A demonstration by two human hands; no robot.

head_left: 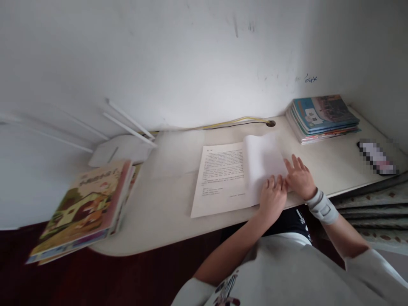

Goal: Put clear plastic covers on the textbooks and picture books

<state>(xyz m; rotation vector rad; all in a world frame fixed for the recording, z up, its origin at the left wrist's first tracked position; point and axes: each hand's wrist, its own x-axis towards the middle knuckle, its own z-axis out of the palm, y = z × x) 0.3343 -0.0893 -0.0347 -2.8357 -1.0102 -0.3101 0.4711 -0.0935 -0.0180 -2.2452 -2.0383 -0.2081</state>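
1. Left hand: fingers curled against the lower edge of a lifted sheet; grip cannot be told.
2. Right hand, in a wrist brace: open, fingers spread on that sheet.
3. Printed paper: flat on desk, partly under the lifted sheet.
4. Picture books: left, overhanging desk edge.
5. Stacked books: far right, near wall.

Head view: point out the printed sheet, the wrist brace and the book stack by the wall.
printed sheet (221,176), head view, on its text block
wrist brace (322,207), head view, on the grey strap at the right wrist
book stack (321,112), head view, on the top book's blue cover
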